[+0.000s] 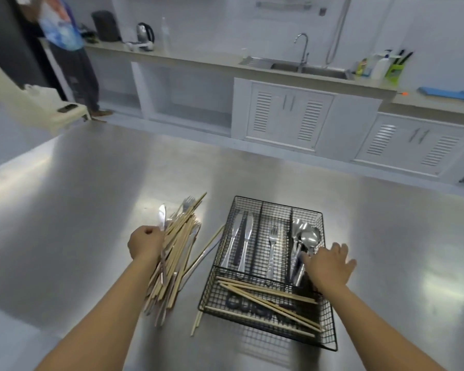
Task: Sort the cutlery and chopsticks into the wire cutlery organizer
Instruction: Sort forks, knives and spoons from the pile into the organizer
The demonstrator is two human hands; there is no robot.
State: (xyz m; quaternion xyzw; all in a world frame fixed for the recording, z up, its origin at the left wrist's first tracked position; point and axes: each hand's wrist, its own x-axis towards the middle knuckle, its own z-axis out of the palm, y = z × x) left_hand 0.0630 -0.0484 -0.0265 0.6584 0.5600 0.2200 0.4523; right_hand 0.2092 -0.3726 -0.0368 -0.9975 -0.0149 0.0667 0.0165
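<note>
A black wire cutlery organizer [277, 203] sits on the steel table. Its far compartments hold knives [245, 236], a fork [272, 241] and spoons [304, 235]; several wooden chopsticks [268, 299] lie in the near cross compartment. My left hand [145, 243] is closed around a big bundle of chopsticks [174, 253] mixed with a knife [162, 216] and forks [188, 202], held just left of the organizer. My right hand [328, 263] hovers over the spoon handles with fingers spread, holding nothing. A few loose chopsticks [208, 249] lie between bundle and organizer.
The steel table [91, 199] stretches far and left. Beyond it run a counter with a sink [298, 66], kettle [145, 33] and bottles. A person [67, 49] stands at the far left by a cream plastic chair [38, 103].
</note>
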